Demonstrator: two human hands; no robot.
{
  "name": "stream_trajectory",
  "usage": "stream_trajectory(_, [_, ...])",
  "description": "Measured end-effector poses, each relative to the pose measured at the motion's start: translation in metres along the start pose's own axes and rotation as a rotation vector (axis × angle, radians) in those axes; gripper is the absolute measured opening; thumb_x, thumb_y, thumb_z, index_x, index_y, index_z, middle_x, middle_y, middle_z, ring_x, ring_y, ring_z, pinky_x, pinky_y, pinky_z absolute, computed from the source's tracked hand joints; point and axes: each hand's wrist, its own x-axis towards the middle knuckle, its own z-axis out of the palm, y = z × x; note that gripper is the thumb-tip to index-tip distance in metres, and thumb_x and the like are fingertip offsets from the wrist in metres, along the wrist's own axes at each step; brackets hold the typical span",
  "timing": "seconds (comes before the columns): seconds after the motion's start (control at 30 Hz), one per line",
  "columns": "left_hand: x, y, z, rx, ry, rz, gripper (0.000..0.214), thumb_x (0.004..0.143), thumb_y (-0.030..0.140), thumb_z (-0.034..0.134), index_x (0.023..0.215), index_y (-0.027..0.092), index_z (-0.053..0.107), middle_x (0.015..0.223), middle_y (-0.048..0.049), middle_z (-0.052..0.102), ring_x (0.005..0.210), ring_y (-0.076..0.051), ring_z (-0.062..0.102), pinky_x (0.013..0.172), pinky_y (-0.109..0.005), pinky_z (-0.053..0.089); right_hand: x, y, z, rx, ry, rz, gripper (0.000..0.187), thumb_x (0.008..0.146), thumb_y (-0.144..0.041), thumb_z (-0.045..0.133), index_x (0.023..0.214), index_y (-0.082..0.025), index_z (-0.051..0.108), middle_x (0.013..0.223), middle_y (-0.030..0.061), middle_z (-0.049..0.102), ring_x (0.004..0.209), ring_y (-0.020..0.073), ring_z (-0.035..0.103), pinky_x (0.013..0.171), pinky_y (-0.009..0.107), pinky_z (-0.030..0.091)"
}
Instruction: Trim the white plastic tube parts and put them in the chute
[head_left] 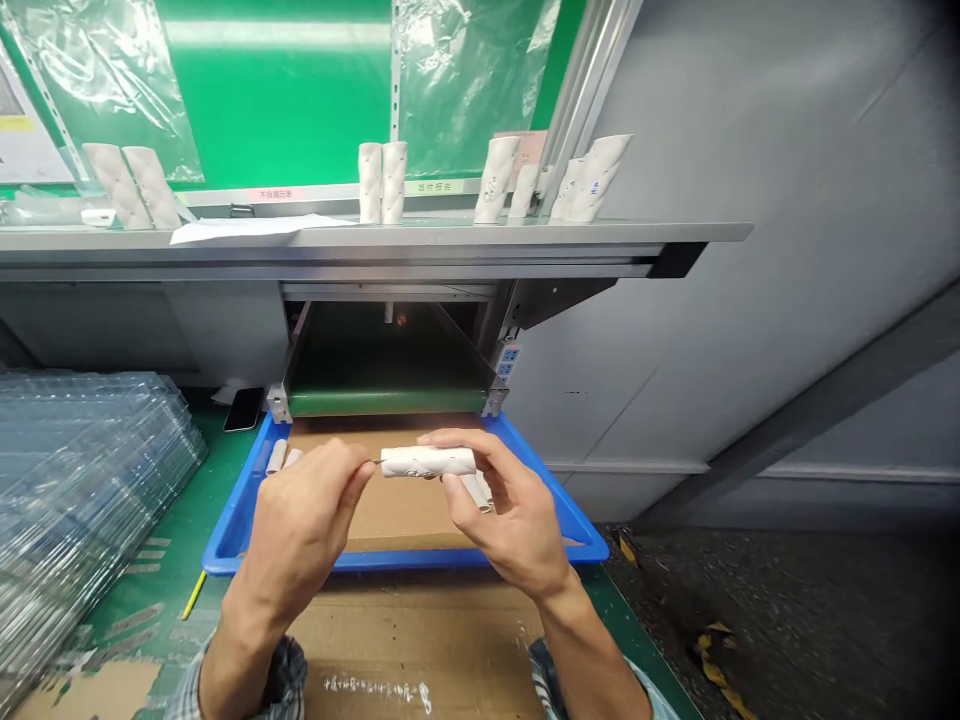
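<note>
My right hand (517, 515) grips a white cylindrical piece (427, 461) between thumb and fingers. The piece lies level above the blue tray (375, 560) and has a dark raised pattern on its side. At its left end, my left hand (307, 510) is closed in a pinch. A thin dark tip shows between these fingers and the piece's end; most of it is hidden, so its kind is unclear. More white cylinders (277, 456) lie at the tray's left side, and others (478, 490) show partly behind my right hand.
A green conveyor belt (390, 400) ends over the tray. Stacked clear plastic trays (82, 500) stand on the left, near a phone (244, 410) and a yellow stick (193, 596). Several white cylinders (382, 185) stand on the shelf (450, 236) above. Cardboard (420, 640) lies in front.
</note>
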Motion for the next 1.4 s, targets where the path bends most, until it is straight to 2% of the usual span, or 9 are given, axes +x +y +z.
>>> stream_trajectory(0.2, [-0.002, 0.008, 0.013, 0.198, -0.043, 0.021, 0.047, 0.117, 0.056, 0.037, 0.111, 0.018, 0.065, 0.082, -0.0005, 0.073, 0.064, -0.018, 0.068, 0.059, -0.035, 0.036, -0.003, -0.003, 0.001, -0.086, -0.039, -0.101, 0.039, 0.093, -0.009, 0.06, 0.124, -0.029, 0.068, 0.115, 0.0013, 0.078, 0.107, 0.02, 0.075, 0.088, 0.031, 0.06])
stream_trajectory(0.53, [-0.004, 0.01, 0.013, 0.22, -0.125, 0.051, 0.045, 0.119, 0.05, 0.035, 0.11, 0.021, 0.068, 0.08, 0.0001, 0.071, 0.064, -0.02, 0.067, 0.058, -0.036, 0.032, -0.002, -0.011, 0.002, -0.134, -0.048, -0.166, 0.036, 0.092, -0.008, 0.06, 0.121, -0.027, 0.067, 0.111, 0.0003, 0.078, 0.1, 0.0173, 0.076, 0.084, 0.027, 0.061])
stream_trajectory(0.67, [-0.004, 0.01, 0.014, 0.237, -0.119, 0.058, 0.047, 0.119, 0.051, 0.033, 0.108, 0.021, 0.068, 0.076, 0.0005, 0.07, 0.061, -0.02, 0.064, 0.057, -0.036, 0.031, -0.001, -0.012, 0.001, -0.133, -0.058, -0.17, 0.035, 0.092, -0.009, 0.06, 0.121, -0.027, 0.066, 0.111, 0.0006, 0.078, 0.1, 0.0177, 0.076, 0.083, 0.028, 0.061])
stream_trajectory(0.93, [-0.005, 0.01, 0.014, 0.259, -0.129, 0.063, 0.046, 0.118, 0.052, 0.034, 0.122, 0.02, 0.068, 0.087, -0.0012, 0.076, 0.067, -0.02, 0.07, 0.059, -0.037, 0.033, -0.001, -0.012, -0.001, -0.134, -0.068, -0.182, 0.037, 0.091, -0.008, 0.06, 0.123, -0.026, 0.066, 0.113, 0.0027, 0.078, 0.103, 0.0195, 0.076, 0.083, 0.03, 0.062])
stream_trajectory(1.4, [-0.002, 0.011, 0.01, 0.252, -0.08, 0.131, 0.044, 0.118, 0.049, 0.039, 0.119, 0.019, 0.071, 0.083, -0.0005, 0.076, 0.064, -0.018, 0.068, 0.06, -0.036, 0.034, -0.001, -0.017, -0.004, -0.085, -0.077, -0.192, 0.037, 0.091, -0.008, 0.061, 0.123, -0.026, 0.067, 0.113, 0.0015, 0.079, 0.103, 0.018, 0.077, 0.089, 0.028, 0.063])
